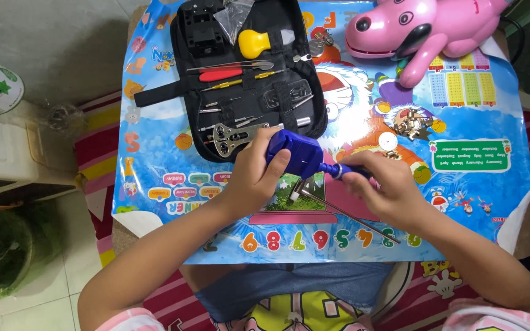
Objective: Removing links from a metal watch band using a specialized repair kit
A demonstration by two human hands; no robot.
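Both forearms reach forward and converge. Left hand (254,175) curls, thumb pressed forward; right hand (383,187) closes, knuckles up, fingers pinched near the left.

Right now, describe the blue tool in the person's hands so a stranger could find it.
On the colourful cartoon mat, just below the open black tool case, both hands meet. The left hand grips the blocky blue plastic tool; the right hand holds its handle. It is the only solid blue item.

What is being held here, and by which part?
A blue hand tool: the left hand grips its blocky body, the right hand its screw handle end.
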